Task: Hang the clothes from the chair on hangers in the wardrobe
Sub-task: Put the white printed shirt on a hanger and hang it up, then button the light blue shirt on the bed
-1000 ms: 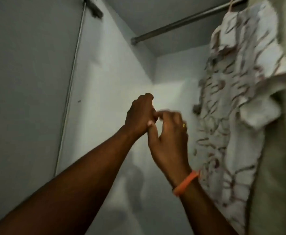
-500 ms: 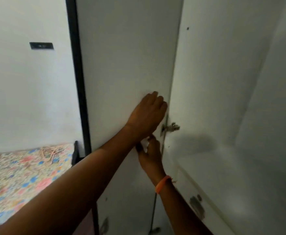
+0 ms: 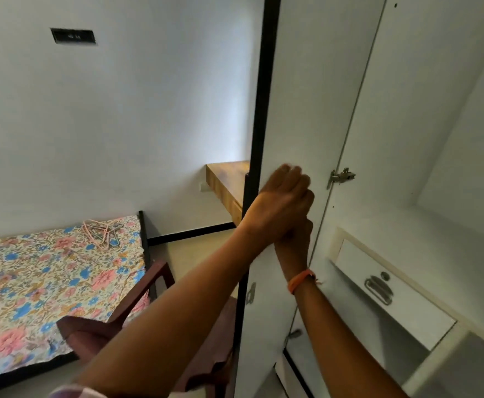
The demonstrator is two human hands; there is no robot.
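While crossed before the open wardrobe door (image 3: 307, 110), left hand (image 3: 281, 208) curled over right hand (image 3: 295, 239), nothing visibly held; right fingers hidden, grip unclear. Below left, dark chair (image 3: 137, 305); farther off, hangers (image 3: 100, 231) lying on floral bed (image 3: 34, 282).

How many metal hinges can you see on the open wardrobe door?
2: one hinge beside the hands, another lower hinge near the right forearm. Others may sit above the frame or behind the arms.
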